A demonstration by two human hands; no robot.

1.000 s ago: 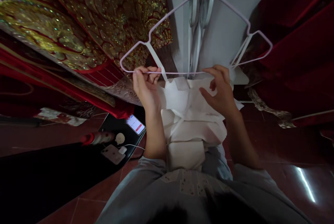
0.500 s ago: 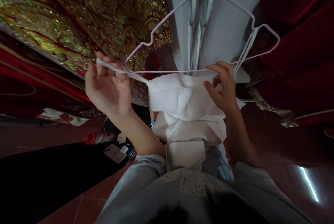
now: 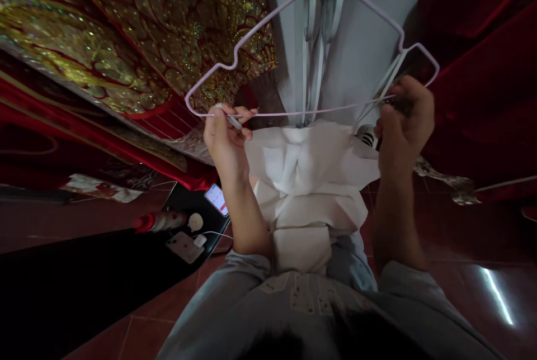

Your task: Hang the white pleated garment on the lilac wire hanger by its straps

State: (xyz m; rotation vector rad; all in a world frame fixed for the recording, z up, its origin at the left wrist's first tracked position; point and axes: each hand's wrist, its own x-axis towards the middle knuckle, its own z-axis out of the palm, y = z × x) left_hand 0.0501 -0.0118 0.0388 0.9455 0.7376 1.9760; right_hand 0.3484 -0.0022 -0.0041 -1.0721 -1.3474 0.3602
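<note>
A pale pink clothes hanger [image 3: 279, 10] hangs before me, its lower bar slanting up toward the right. My left hand [image 3: 229, 136] is closed at the bar's left end, with a white strap [image 3: 234, 122] between its fingers. At the right end, my right hand [image 3: 405, 119] is curled around the bar; its fingertips are partly hidden. Another white strap [image 3: 391, 76] loops over the hanger's right notch. Below the bar droops a white cloth garment [image 3: 310, 153], its folds spreading over my lap.
Gold-sequinned red garments [image 3: 210, 24] hang at left, dark red fabric [image 3: 482, 86] at right. A black bench [image 3: 104, 270] at lower left carries a lit phone [image 3: 217, 200], another phone [image 3: 184, 246] and a red-capped bottle [image 3: 161, 221]. A white panel [image 3: 369, 13] stands behind the hanger.
My left hand has moved right, bringing the strap to the bar's left end. The right hand has gone from above the garment to the bar's right end. The hanger has shifted slightly left.
</note>
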